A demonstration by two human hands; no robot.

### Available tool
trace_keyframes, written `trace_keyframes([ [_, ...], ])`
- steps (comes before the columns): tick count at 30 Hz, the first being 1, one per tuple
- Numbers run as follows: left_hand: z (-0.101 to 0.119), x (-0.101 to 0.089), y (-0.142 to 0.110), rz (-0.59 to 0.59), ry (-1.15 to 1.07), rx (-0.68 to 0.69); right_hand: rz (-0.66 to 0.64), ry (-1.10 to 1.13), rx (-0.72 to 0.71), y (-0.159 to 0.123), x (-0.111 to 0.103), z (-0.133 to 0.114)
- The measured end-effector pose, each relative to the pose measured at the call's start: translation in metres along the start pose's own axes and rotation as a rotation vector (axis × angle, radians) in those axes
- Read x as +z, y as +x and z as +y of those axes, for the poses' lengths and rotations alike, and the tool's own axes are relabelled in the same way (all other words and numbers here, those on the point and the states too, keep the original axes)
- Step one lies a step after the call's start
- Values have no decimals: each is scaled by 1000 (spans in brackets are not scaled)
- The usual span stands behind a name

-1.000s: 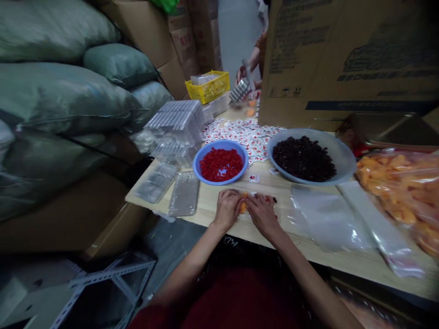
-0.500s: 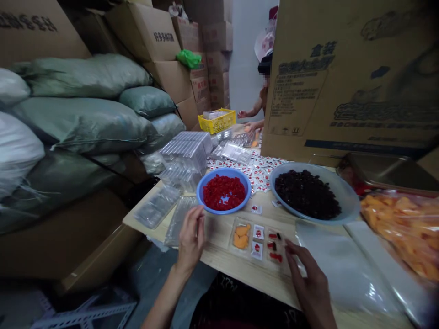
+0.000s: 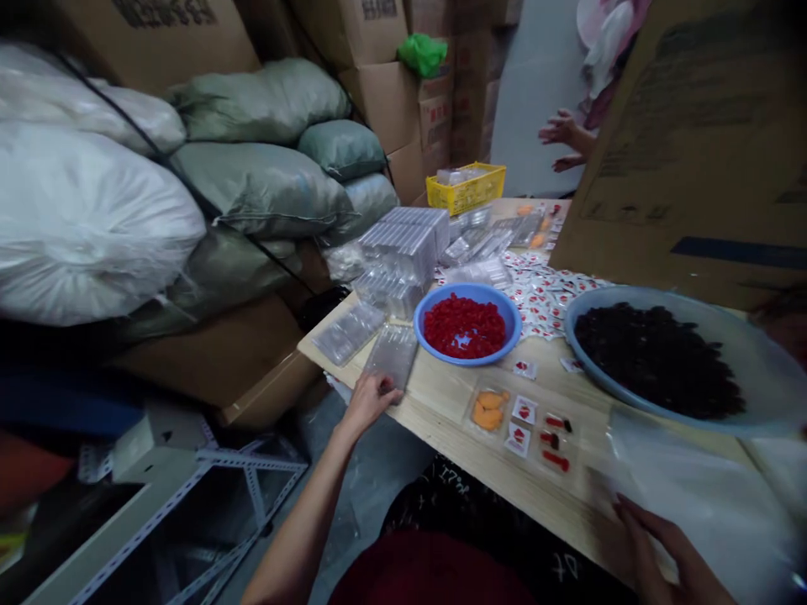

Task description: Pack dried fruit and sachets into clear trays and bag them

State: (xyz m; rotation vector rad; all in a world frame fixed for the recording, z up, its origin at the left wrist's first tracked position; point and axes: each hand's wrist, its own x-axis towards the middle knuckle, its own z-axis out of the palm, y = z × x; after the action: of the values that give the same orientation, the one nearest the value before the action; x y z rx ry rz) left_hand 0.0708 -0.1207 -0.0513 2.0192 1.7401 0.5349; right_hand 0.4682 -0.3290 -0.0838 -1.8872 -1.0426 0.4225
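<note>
My left hand [image 3: 370, 397] rests its fingers on the near end of a clear plastic tray lid [image 3: 392, 356] at the table's left edge, pinching it. My right hand [image 3: 661, 546] lies at the lower right, fingers flat on a clear plastic bag [image 3: 687, 479]. Between them on the wooden table [image 3: 454, 437] sits a filled clear tray [image 3: 520, 424] holding orange pieces, red-and-white sachets and small red and dark bits. Behind the tray stand a blue bowl of red pieces [image 3: 466, 323] and a grey bowl of dark dried fruit [image 3: 661, 357].
Stacks of empty clear trays [image 3: 403, 244] and scattered sachets [image 3: 548, 294] cover the table's back. A yellow basket [image 3: 465, 186] stands farther off. A large cardboard box [image 3: 693, 160] rises at the right. Another person's hands [image 3: 564, 139] show beyond it. Sacks [image 3: 208, 185] pile at left.
Both hands left the filled tray. My left hand moved left to the clear lid at the table edge; my right hand moved right onto the plastic bag. The view swung left.
</note>
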Motion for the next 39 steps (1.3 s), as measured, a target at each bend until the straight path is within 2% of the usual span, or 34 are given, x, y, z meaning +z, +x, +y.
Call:
trace_keyframes([
  [3,-5,8,6,-120,-77,-37,-89,43,-50,1,8,0],
  [6,-16,11,15,-209,-137,-75,-58,41,-76,0,15,3],
  [9,-24,12,22,-234,-159,-111,-66,19,-112,-3,18,7],
  [13,-26,19,30,-198,-197,-179,-124,17,-100,-4,14,4],
  [21,-28,33,37,-158,-269,-221,-110,-14,-125,-10,12,16],
  [29,-26,40,39,-57,-264,-247,-136,3,-127,-15,12,25],
  [39,-28,48,44,-12,-163,-290,-135,-22,-134,-15,12,23],
])
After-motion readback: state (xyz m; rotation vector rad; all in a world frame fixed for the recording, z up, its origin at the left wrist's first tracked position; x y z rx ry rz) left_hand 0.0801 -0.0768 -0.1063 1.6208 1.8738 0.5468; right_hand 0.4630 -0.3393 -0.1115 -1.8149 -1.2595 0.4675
